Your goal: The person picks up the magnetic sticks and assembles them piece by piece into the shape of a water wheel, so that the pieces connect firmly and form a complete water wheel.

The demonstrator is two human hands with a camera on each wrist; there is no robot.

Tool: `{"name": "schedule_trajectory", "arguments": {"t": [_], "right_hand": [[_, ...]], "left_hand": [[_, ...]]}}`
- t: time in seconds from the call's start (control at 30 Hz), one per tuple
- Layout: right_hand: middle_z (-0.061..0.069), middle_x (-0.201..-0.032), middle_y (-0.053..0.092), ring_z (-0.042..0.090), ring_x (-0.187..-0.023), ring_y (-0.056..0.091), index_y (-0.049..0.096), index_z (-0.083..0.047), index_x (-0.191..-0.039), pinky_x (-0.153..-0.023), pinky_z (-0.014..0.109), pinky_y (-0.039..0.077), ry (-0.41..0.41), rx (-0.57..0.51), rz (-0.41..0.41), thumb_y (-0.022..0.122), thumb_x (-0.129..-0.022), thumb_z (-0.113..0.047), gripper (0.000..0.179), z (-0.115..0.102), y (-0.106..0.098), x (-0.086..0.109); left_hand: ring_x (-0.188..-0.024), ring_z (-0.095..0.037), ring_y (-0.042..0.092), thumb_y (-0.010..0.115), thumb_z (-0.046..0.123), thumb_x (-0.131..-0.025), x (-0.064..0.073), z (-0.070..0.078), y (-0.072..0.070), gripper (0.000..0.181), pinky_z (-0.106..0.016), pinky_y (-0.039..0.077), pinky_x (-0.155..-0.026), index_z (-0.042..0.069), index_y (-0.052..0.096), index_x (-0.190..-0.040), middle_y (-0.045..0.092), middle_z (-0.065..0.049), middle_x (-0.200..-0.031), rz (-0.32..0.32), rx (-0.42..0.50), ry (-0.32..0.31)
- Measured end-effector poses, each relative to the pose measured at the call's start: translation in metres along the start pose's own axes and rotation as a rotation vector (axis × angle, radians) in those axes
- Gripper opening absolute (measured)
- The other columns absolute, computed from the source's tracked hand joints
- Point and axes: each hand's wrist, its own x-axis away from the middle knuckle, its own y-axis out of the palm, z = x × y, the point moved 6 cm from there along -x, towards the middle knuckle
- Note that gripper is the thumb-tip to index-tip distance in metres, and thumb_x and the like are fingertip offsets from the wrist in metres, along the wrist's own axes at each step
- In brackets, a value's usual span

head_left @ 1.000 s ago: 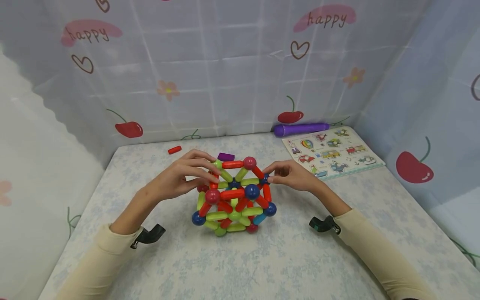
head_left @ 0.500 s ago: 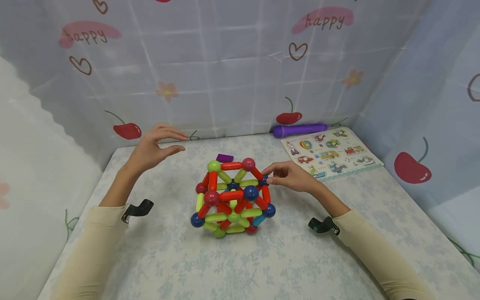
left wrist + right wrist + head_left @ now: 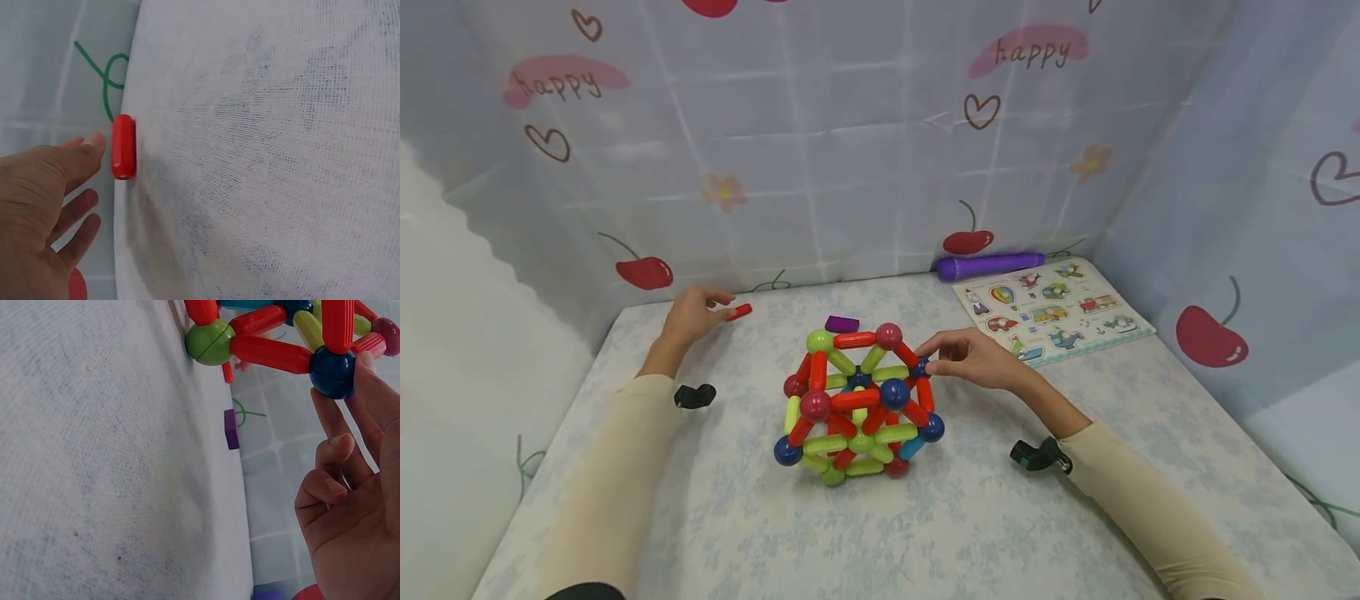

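Note:
A ball-and-rod structure of magnetic-looking building pieces [image 3: 852, 400] stands on the table in front of me, with red, green and blue balls joined by red, green and light-blue rods. My right hand [image 3: 973, 358] pinches a dark blue ball [image 3: 332, 372] at its right side, thumb and fingertips against it. At the back left, my left hand [image 3: 691, 315] is beside a loose red rod [image 3: 124, 147] lying on the cloth. In the left wrist view the thumb tip is just short of the rod; the index finger is mostly hidden behind the thumb.
Behind the structure lies a small purple block [image 3: 842, 324]. A picture puzzle board [image 3: 1054, 310] rests at the back right, with a purple cylinder-like stick [image 3: 989, 266] along its rear edge. A patterned curtain [image 3: 850, 150] borders the table behind.
My left hand has left the structure's upper left side and moved back and left, then down to the loose red rod. The right hand has stayed on the blue ball.

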Motion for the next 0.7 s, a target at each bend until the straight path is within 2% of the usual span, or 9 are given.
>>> {"name": "schedule_trajectory", "arguments": {"t": [0.13, 0.27, 0.37, 0.43, 0.5, 0.57, 0.7], "right_hand": [[0.012, -0.106, 0.075, 0.028, -0.082, 0.060, 0.078, -0.010, -0.128, -0.070, 0.030, 0.049, -0.005, 0.002, 0.006, 0.075, -0.103, -0.012, 0.025, 0.000, 0.000, 0.000], [0.015, -0.106, 0.074, 0.026, -0.079, 0.057, 0.078, -0.010, -0.127, -0.067, 0.028, 0.046, -0.009, 0.004, 0.005, 0.075, -0.102, -0.013, 0.025, 0.000, 0.002, 0.000], [0.016, -0.105, 0.074, 0.025, -0.077, 0.056, 0.078, -0.010, -0.128, -0.066, 0.028, 0.045, -0.009, 0.008, 0.004, 0.075, -0.103, -0.013, 0.025, 0.000, 0.003, 0.000], [0.014, -0.104, 0.074, 0.026, -0.078, 0.057, 0.078, -0.011, -0.127, -0.067, 0.028, 0.046, -0.007, 0.015, 0.008, 0.075, -0.102, -0.014, 0.025, 0.001, 0.003, 0.000], [0.011, -0.103, 0.075, 0.027, -0.080, 0.058, 0.078, -0.011, -0.127, -0.068, 0.029, 0.047, -0.004, 0.020, 0.013, 0.075, -0.102, -0.014, 0.025, 0.001, 0.002, 0.000], [0.008, -0.103, 0.075, 0.028, -0.082, 0.060, 0.078, -0.011, -0.127, -0.069, 0.029, 0.049, -0.001, 0.024, 0.017, 0.076, -0.102, -0.014, 0.025, 0.001, 0.001, 0.000], [0.011, -0.104, 0.075, 0.029, -0.083, 0.059, 0.078, -0.010, -0.127, -0.070, 0.029, 0.049, 0.000, 0.016, 0.014, 0.075, -0.102, -0.014, 0.025, -0.001, 0.001, 0.000]], "left_hand": [[-0.125, -0.045, 0.055, 0.070, 0.019, -0.105, -0.002, -0.009, 0.006, 0.038, -0.063, 0.048, -0.102, 0.001, 0.070, -0.138, 0.065, -0.025, -0.137, -0.012, -0.031, -0.052], [-0.114, -0.042, 0.061, 0.075, 0.026, -0.103, 0.000, -0.016, 0.011, 0.036, -0.062, 0.049, -0.095, 0.002, 0.074, -0.130, 0.069, -0.022, -0.127, 0.017, -0.062, -0.085], [-0.110, -0.041, 0.062, 0.076, 0.030, -0.102, 0.001, -0.020, 0.014, 0.040, -0.060, 0.051, -0.093, 0.000, 0.074, -0.128, 0.071, -0.023, -0.122, 0.027, -0.038, -0.101], [-0.113, -0.041, 0.060, 0.076, 0.030, -0.102, 0.002, -0.019, 0.016, 0.041, -0.058, 0.051, -0.096, -0.001, 0.073, -0.129, 0.069, -0.024, -0.124, 0.031, 0.020, -0.092], [-0.117, -0.042, 0.060, 0.074, 0.030, -0.104, 0.001, -0.013, 0.014, 0.043, -0.058, 0.052, -0.097, -0.001, 0.072, -0.132, 0.068, -0.025, -0.128, 0.045, 0.078, -0.059], [-0.122, -0.042, 0.060, 0.070, 0.029, -0.106, 0.001, -0.001, 0.010, 0.042, -0.057, 0.052, -0.099, 0.001, 0.070, -0.138, 0.066, -0.025, -0.133, 0.069, 0.139, 0.009], [-0.129, -0.042, 0.059, 0.061, 0.028, -0.112, 0.006, 0.041, -0.004, 0.044, -0.059, 0.052, -0.103, 0.005, 0.063, -0.149, 0.062, -0.024, -0.143, 0.094, 0.239, 0.174]]}}
